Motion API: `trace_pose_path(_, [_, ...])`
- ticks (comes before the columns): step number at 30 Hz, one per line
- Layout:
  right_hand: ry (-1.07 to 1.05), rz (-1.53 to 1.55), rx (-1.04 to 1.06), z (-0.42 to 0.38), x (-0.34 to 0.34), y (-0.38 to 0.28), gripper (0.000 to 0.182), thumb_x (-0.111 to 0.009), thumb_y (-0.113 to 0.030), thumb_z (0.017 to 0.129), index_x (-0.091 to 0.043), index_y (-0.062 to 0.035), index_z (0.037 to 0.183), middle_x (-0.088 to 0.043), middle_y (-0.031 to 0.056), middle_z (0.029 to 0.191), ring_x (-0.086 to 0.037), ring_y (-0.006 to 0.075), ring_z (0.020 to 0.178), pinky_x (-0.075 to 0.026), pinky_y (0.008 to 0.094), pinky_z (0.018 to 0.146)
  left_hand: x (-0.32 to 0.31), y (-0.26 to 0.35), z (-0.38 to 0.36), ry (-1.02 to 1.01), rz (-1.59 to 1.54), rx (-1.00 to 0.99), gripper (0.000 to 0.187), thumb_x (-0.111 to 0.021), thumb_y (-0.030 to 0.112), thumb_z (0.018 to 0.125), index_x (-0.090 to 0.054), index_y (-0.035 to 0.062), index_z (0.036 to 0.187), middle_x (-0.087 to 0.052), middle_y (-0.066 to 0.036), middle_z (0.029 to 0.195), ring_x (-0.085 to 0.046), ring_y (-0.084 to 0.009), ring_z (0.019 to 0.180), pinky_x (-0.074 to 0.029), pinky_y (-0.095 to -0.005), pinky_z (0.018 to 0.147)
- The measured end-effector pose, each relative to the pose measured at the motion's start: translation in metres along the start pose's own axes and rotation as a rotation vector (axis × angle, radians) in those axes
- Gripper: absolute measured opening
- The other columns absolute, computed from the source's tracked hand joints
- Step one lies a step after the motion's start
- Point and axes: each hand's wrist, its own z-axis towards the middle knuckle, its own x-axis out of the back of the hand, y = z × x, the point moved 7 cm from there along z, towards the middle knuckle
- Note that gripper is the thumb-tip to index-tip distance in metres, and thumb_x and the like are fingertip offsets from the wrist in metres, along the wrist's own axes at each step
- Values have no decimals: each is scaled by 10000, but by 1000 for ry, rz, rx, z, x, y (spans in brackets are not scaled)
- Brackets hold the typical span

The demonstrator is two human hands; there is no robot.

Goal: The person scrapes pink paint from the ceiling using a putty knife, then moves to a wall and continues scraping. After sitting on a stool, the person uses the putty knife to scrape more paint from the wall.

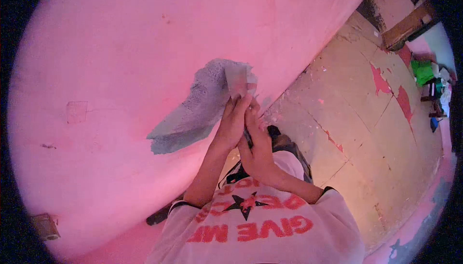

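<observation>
A flat-bladed scraper (237, 79) lies against the pink wall (120, 61), its broad blade at the right end of a bare grey patch (207, 95). Around the scraper's lower blade and handle, my left hand (235, 119) is closed, fingers pointing up the wall. My right hand (259, 144) is wrapped on the same tool just below and to the right, with a bit of the dark handle showing between the palms. Parts of the handle are hidden by both hands.
The tiled floor (357, 114) stretches to the right, with red patches and small flakes near the wall's base. A wooden piece of furniture (407, 25) stands at the upper right. A green cloth item (423, 72) sits among clutter at the far right. A small box (45, 226) is at the lower left.
</observation>
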Motion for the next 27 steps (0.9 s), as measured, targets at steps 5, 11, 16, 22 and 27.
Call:
trace_pose_path(5, [19,65,-86,-1,-7,-1,616,-476,-45,791,-205,61,1334,-310,325,1296,-401,456,1137,-389,430,903,12,2,-2,26,182,-64,227,-415,257,898,-436,39,840,-439,-19,701,-437,-97,627,-409,-244,555])
trace_pose_path(11, [90,32,-49,11,-7,-8,632,-483,-37,782,-199,57,1339,-417,338,1185,-512,453,991,-418,427,851,1,15,3,-25,38,20,230,-415,257,892,-453,38,835,-430,1,702,-419,-95,632,-396,-235,581])
trace_pose_path(16, [78,15,-85,4,-16,1,637,-495,-53,783,-208,41,1344,-491,316,1091,-519,457,946,-421,425,844,10,17,2,-16,248,-61,212,-408,230,894,-476,34,936,-425,4,702,-404,-85,628,-378,-233,555])
trace_pose_path(22, [123,-2,-68,0,-18,18,591,-510,-78,784,-293,-14,1330,-506,295,1094,-523,452,955,-420,442,852,8,17,5,-29,281,-208,295,-389,292,896,-515,54,1017,-454,9,682,-408,-98,565,-402,-236,542])
trace_pose_path(27, [61,71,-145,19,-2,43,569,-522,-87,779,-329,-22,1310,-422,271,1241,-452,432,1094,-381,433,924,-12,25,28,-43,252,-281,270,-379,268,903,-508,32,884,-445,-16,659,-416,-103,616,-379,-268,575])
